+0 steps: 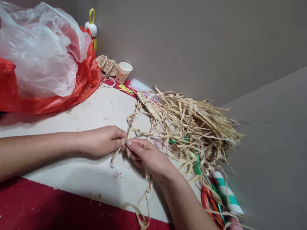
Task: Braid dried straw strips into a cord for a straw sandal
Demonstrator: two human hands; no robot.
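Note:
A thin braided straw cord [131, 121] runs down from the straw pile to my two hands, which meet near the middle of the white board [101, 102]. My left hand [106, 141] pinches the cord's end between thumb and fingers. Right beside it, my right hand [148, 154] is closed on the straw strands at the same spot, its thumb on top. Loose strand ends stick out below the fingers. Further strips [143, 220] trail from under my right hand over the board's front edge. Parts of the grip are hidden by the fingers.
A big heap of dry straw strips [193, 116] lies at the right. Red and clear plastic bags [44, 54] fill the left. A coiled cord bundle [107, 65], a paper cup [124, 72] and a yellow-looped bottle [90, 28] stand behind. Striped rolls [228, 194] lie at the right edge.

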